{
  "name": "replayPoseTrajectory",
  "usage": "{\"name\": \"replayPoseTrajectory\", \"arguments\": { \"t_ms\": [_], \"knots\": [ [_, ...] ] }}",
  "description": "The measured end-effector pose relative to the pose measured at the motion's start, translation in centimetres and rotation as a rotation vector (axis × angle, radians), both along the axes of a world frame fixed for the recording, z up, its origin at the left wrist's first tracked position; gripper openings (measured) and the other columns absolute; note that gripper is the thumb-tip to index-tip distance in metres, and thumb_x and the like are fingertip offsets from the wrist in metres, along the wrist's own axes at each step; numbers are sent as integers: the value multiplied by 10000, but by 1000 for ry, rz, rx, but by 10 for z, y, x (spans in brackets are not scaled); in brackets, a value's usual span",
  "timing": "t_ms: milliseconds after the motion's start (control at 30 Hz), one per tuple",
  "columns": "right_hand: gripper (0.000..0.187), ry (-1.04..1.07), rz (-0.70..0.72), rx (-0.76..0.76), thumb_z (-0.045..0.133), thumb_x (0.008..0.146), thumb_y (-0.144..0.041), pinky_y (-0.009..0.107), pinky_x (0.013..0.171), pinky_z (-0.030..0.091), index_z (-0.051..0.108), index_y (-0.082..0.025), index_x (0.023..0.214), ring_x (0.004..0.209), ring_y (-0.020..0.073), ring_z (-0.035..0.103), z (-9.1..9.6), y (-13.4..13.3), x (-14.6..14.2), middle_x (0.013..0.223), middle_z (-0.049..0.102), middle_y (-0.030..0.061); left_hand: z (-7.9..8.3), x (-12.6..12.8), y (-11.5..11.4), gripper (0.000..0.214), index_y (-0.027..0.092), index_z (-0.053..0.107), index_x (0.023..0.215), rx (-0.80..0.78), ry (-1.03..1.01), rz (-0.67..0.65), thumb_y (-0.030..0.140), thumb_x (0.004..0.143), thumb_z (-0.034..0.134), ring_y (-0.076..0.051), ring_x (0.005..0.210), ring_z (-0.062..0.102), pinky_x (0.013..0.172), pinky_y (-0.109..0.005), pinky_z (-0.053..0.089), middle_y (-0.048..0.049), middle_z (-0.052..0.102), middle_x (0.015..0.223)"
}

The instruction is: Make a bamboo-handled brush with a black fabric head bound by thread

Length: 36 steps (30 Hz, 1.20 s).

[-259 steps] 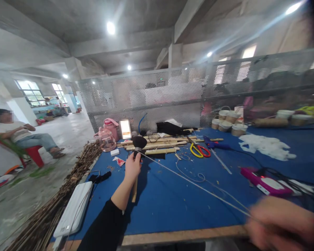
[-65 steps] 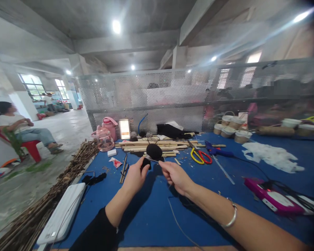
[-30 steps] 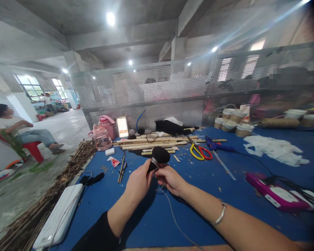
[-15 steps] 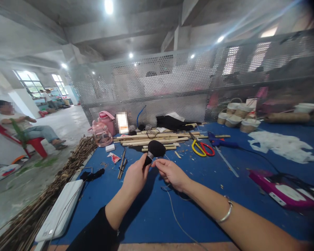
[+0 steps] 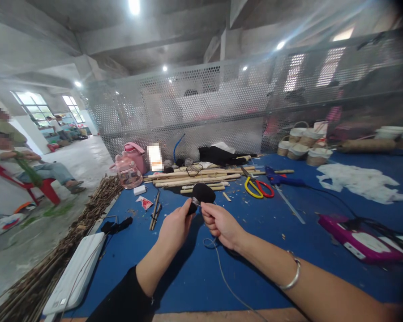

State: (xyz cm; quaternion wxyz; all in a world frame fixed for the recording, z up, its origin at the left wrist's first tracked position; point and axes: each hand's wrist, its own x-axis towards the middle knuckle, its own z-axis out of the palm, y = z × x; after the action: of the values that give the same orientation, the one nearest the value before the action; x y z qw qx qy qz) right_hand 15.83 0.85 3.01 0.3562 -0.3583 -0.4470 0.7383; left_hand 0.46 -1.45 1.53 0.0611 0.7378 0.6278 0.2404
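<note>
My left hand (image 5: 176, 226) is closed round the neck of a black fluffy ball (image 5: 203, 193) and holds it upright above the blue table (image 5: 195, 277). My right hand (image 5: 218, 223) is closed in a pinch on a thin pale string (image 5: 221, 273) right beside the ball's neck. The string loops under that hand and trails down toward the table's near edge. A silver bangle (image 5: 290, 277) sits on my right wrist.
Bamboo sticks (image 5: 195, 179), yellow and red scissors (image 5: 258, 188) and a blue glue gun (image 5: 282, 181) lie behind the hands. Further out are a pink device (image 5: 356, 237) on the right, a white power bank (image 5: 75, 273) on the left, baskets (image 5: 304, 152) at the back and seated people (image 5: 16, 156) far left.
Earlier my right hand pulled the string far out to the right. It then came in to the ball's neck. In the last second both hands stayed together with small shifts.
</note>
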Motion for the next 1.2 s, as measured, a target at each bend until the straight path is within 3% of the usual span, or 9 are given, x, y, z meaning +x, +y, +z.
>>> {"name": "replayPoseTrajectory", "arguments": {
  "t_ms": [233, 433, 567, 700, 833, 900, 1000, 1100, 1200],
  "knots": [
    [384, -130, -91, 216, 545, 739, -422, 226, 380, 85, 299, -205, 539, 370, 37, 159, -7, -1, -3, 430, 257, -87, 5, -2, -3, 457, 163, 434, 1328, 75, -137, -47, 276, 886, 415, -196, 812, 647, 726, -267, 462, -125, 681, 978],
    [433, -58, -24, 103, 649, 654, -489, 205, 362, 51, 323, -212, 592, 345, 28, 136, -10, 10, -4, 406, 238, -117, 7, -3, -2, 454, 140, 512, 1264, 58, -409, -41, 328, 853, 473, -162, 724, 616, 676, -248, 453, -68, 690, 843],
    [426, 8, 18, 41, 734, 586, -471, 187, 344, 39, 416, -200, 671, 337, 18, 106, -10, 19, -1, 395, 229, -143, 5, 1, 1, 480, 140, 480, 1240, -102, -773, -106, 370, 819, 514, -102, 548, 545, 505, -200, 404, -18, 643, 721],
    [436, 75, 18, 35, 816, 494, -388, 183, 337, 57, 541, -167, 751, 327, 5, 154, -13, 27, 6, 408, 311, -130, 5, 8, -2, 510, 177, 389, 1123, -377, -1156, -187, 497, 764, 561, -29, 324, 328, 321, -143, 234, 38, 585, 622],
    [470, 131, 87, 37, 834, 444, -417, 179, 346, 100, 594, -143, 741, 330, 18, 249, -17, 30, 10, 387, 351, -105, 6, 8, -3, 470, 194, 388, 927, -539, -1322, -322, 582, 732, 566, -26, 329, 380, 309, -134, 252, -4, 618, 698],
    [463, 119, 69, 56, 837, 429, -429, 179, 346, 106, 559, -141, 661, 334, 21, 266, -19, 31, 10, 373, 359, -94, 9, 4, 3, 445, 179, 417, 911, -604, -1271, -344, 572, 751, 548, -56, 399, 490, 352, -150, 322, -37, 633, 749],
    [470, 77, -37, 53, 839, 433, -410, 174, 342, 81, 486, -160, 618, 333, 6, 195, -21, 33, 7, 368, 316, -114, 19, -4, 17, 377, 151, 492, 926, -603, -920, -250, 512, 818, 481, -149, 661, 629, 551, -241, 473, -86, 648, 834],
    [472, 47, -105, 5, 817, 476, -419, 169, 342, 52, 435, -183, 623, 341, 5, 120, -23, 35, 3, 368, 214, -147, 28, -4, 25, 329, 135, 539, 1013, -167, -439, -48, 409, 853, 451, -226, 944, 602, 833, -372, 457, -134, 631, 1017],
    [452, 8, -138, -28, 791, 516, -422, 169, 342, 47, 415, -184, 598, 340, 4, 116, -23, 34, 0, 370, 202, -147, 27, 7, 18, 362, 147, 513, 1145, 139, -184, -8, 365, 867, 434, -250, 1117, 516, 952, -388, 380, -145, 570, 1176]
  ]
}}
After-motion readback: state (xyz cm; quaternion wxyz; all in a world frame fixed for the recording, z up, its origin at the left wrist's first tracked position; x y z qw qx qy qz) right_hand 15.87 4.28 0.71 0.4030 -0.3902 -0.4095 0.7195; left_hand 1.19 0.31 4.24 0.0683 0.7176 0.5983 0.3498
